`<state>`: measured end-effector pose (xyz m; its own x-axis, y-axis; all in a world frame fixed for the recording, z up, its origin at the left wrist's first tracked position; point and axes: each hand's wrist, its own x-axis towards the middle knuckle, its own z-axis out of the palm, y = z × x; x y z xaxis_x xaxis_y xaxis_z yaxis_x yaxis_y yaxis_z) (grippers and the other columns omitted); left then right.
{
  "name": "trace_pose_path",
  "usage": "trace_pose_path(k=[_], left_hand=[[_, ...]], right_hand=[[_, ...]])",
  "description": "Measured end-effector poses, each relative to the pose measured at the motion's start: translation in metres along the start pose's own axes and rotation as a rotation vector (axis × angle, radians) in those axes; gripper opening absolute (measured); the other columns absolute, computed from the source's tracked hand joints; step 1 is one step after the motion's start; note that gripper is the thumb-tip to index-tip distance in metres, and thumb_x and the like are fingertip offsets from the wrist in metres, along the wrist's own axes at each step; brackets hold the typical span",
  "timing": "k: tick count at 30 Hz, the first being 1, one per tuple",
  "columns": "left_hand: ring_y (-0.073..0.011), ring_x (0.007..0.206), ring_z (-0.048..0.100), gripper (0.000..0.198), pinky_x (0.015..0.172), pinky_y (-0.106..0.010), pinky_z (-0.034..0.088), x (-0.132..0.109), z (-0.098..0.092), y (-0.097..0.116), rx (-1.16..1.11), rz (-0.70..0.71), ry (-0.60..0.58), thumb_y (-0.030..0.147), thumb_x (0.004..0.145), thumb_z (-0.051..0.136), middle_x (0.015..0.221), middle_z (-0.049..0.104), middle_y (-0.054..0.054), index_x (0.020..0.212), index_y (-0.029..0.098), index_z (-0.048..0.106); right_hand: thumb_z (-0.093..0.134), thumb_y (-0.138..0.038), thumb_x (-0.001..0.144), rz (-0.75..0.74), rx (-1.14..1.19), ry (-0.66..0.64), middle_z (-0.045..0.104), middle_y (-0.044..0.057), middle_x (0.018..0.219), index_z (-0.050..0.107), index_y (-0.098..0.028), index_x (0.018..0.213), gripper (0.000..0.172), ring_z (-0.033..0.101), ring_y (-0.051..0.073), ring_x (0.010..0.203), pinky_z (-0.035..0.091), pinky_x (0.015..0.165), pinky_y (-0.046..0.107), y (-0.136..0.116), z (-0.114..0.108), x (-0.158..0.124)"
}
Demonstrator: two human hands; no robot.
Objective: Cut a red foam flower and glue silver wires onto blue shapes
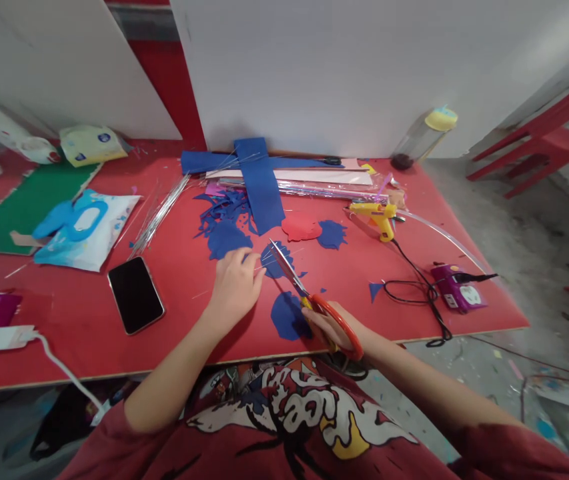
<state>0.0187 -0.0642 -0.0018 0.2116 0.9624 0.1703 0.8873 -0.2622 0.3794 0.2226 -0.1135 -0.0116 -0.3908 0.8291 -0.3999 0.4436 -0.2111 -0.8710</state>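
Observation:
My right hand (335, 328) grips red-handled scissors (309, 300), blades pointing up and left over a blue paper cutout (275, 260). My left hand (235, 285) rests on the red table (174, 293), fingers pinched on a thin silver wire that runs toward the blades. Another blue cutout (288, 317) lies just under the scissors. A red paper piece (301, 226) and more blue scraps (226, 230) lie farther back.
A black phone (135, 294) lies left of my left hand, near a wipes pack (84, 230) and a wire bundle (159, 217). A yellow glue gun (378, 216) with its cable and a purple plug strip (457, 288) sit right. Blue paper strips (259, 180) lie at the back.

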Motion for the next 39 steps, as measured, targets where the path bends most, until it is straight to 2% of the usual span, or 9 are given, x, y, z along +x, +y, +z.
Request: trace_pose_path(k=[3,6,9,12,16,19,27,35,39], left_hand=[[-0.0233,0.097,0.053,0.017,0.086,-0.038,0.044,-0.023,0.012,0.014,-0.056,0.064,0.322,0.026,0.084,0.048,0.098,0.059,-0.013,0.093,0.015,0.058],[-0.0181,0.075,0.054,0.013,0.072,-0.031,0.047,-0.046,0.021,0.027,-0.11,0.231,0.289,0.026,0.085,0.047,0.075,0.058,-0.007,0.08,0.017,0.055],[-0.025,0.092,0.056,0.018,0.082,-0.037,0.046,-0.051,0.021,0.028,0.074,0.29,0.301,0.025,0.083,0.048,0.09,0.062,-0.014,0.09,0.012,0.058],[-0.0315,0.111,0.052,0.03,0.091,-0.043,0.042,-0.038,0.014,0.02,0.283,0.14,0.133,0.021,0.085,0.043,0.115,0.057,-0.021,0.109,0.008,0.055],[-0.0233,0.081,0.065,0.028,0.062,-0.03,0.049,-0.023,0.003,0.014,0.308,-0.039,-0.395,0.011,0.086,0.034,0.09,0.066,-0.014,0.103,0.014,0.056],[-0.0224,0.075,0.067,0.03,0.056,-0.027,0.048,-0.023,0.0,0.015,0.332,-0.08,-0.56,0.008,0.085,0.032,0.086,0.067,-0.012,0.105,0.016,0.053],[-0.0297,0.079,0.067,0.032,0.062,-0.038,0.051,-0.024,0.0,0.008,0.284,-0.048,-0.694,0.016,0.09,0.025,0.081,0.067,-0.016,0.109,0.013,0.05],[-0.0312,0.08,0.066,0.034,0.062,-0.038,0.049,-0.008,-0.003,-0.003,0.288,-0.064,-0.641,0.016,0.089,0.026,0.082,0.066,-0.015,0.113,0.014,0.049],[-0.0317,0.079,0.066,0.032,0.061,-0.039,0.049,0.017,-0.003,-0.016,0.325,-0.104,-0.546,0.014,0.088,0.027,0.083,0.066,-0.016,0.109,0.013,0.051]], right_hand=[[0.043,-0.049,0.084,-0.027,-0.048,0.03,0.038,-0.003,0.038,0.04,-0.023,0.047,0.046,0.037,0.01,0.036,0.03,0.038,0.024,-0.002,-0.001,0.002],[0.044,-0.043,0.085,-0.032,-0.083,0.034,0.04,-0.002,0.042,0.039,-0.022,0.049,0.042,0.037,0.01,0.039,0.029,0.041,0.024,-0.003,0.0,0.003],[0.047,-0.04,0.082,-0.092,-0.131,0.049,0.039,-0.002,0.046,0.037,-0.022,0.051,0.037,0.034,0.009,0.042,0.027,0.043,0.024,-0.002,0.002,0.003],[0.047,-0.039,0.081,-0.085,-0.185,0.039,0.038,-0.003,0.048,0.036,-0.022,0.054,0.034,0.034,0.009,0.044,0.026,0.045,0.024,-0.002,0.006,0.0],[0.046,-0.039,0.082,-0.013,-0.111,0.012,0.042,-0.002,0.048,0.039,-0.022,0.056,0.032,0.04,0.011,0.045,0.029,0.045,0.024,-0.003,0.013,-0.009],[0.044,-0.04,0.084,0.086,-0.012,-0.018,0.043,-0.002,0.045,0.039,-0.022,0.054,0.035,0.041,0.011,0.042,0.03,0.042,0.023,-0.001,0.02,-0.017],[0.039,-0.023,0.08,0.4,0.353,-0.175,0.044,-0.004,0.039,0.045,-0.018,0.054,0.027,0.039,0.008,0.034,0.029,0.035,0.019,0.007,0.034,-0.017],[0.034,-0.022,0.082,0.525,0.333,-0.22,0.041,-0.004,0.034,0.043,-0.019,0.055,0.028,0.038,0.009,0.029,0.031,0.031,0.019,-0.012,0.025,0.006],[0.04,-0.022,0.08,0.44,0.343,-0.234,0.046,-0.003,0.036,0.045,-0.018,0.055,0.026,0.04,0.008,0.029,0.033,0.031,0.019,-0.03,0.011,0.036]])
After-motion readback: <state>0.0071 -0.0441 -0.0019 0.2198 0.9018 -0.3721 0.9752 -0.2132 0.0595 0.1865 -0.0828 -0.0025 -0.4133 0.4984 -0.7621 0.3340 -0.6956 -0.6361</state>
